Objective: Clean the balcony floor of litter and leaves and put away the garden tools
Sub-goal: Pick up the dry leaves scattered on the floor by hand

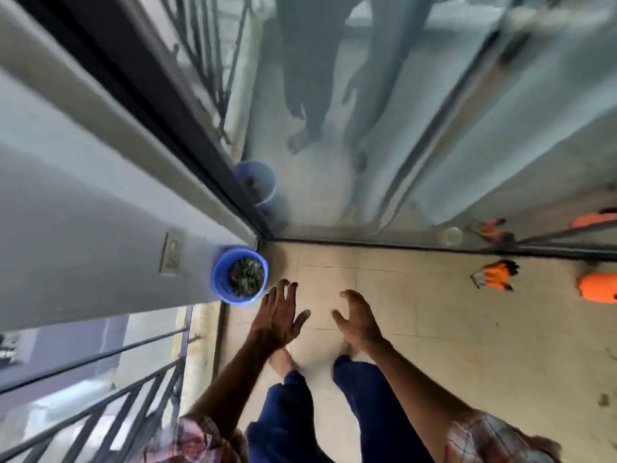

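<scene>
A blue bucket [239, 276] stands in the floor corner by the wall, with a heap of dark green leaves [246, 276] inside. My left hand [278, 316] hovers just right of the bucket, fingers spread and holding nothing. My right hand [359, 318] is level with it a little to the right, fingers loosely bent, holding nothing. A pair of orange and black garden gloves [494, 278] lies on the beige tiled floor [467, 345] at the right, near the glass door.
A sliding glass door [334, 162] runs along the far side and mirrors the bucket and me. An orange object [599, 288] sits at the right edge. A black metal railing [100, 396] borders the left. A wall socket [172, 253] is beside the bucket.
</scene>
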